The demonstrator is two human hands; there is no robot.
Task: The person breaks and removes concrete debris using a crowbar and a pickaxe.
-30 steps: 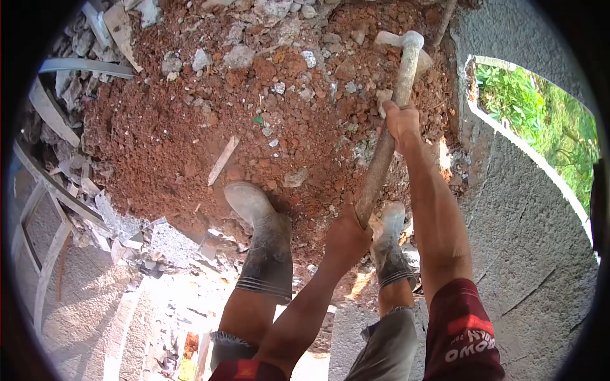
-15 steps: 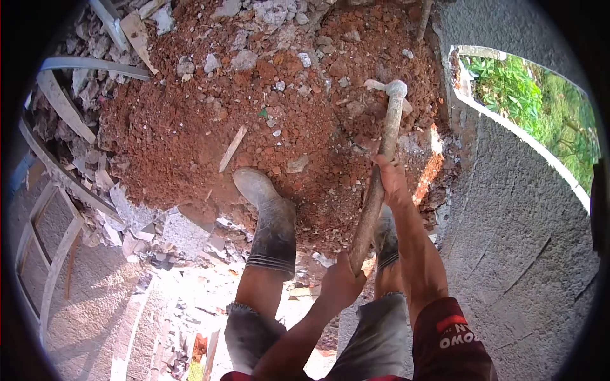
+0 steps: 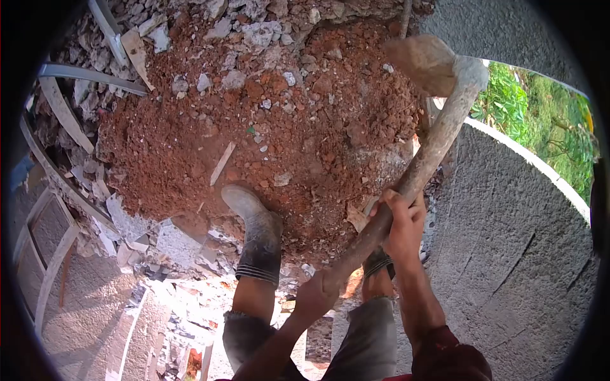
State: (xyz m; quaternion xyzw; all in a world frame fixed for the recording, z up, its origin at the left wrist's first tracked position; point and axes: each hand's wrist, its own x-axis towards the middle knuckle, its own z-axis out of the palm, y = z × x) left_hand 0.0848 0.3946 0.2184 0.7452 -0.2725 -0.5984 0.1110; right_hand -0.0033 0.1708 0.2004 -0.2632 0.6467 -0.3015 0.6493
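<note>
A hoe [image 3: 437, 143] with a long wooden handle slants across the view, its broad soil-covered blade [image 3: 422, 62] raised toward the camera at the upper right. Near the butt end of the handle, my left hand [image 3: 316, 296] is closed around the wood. My right hand [image 3: 403, 223] grips further up, about mid-handle, with its fingers wrapped round. Below the blade lies a mound of loose reddish soil [image 3: 305, 146] mixed with stones and broken masonry. My left boot [image 3: 259, 232] rests at the mound's near edge; the handle and my right hand partly cover the other boot.
Rough grey walls [image 3: 502, 222] stand on the right, with an opening onto green plants [image 3: 505, 105]. Bent metal strips [image 3: 95, 75] and rubble lie on the left. A thin wooden stick [image 3: 222, 164] sits on the soil. Sunlit debris [image 3: 197, 301] lies behind my feet.
The hoe's head has come up off the soil, closer to the camera and to the right. My right hand is lower in view, and my left hand has shifted slightly left and down.
</note>
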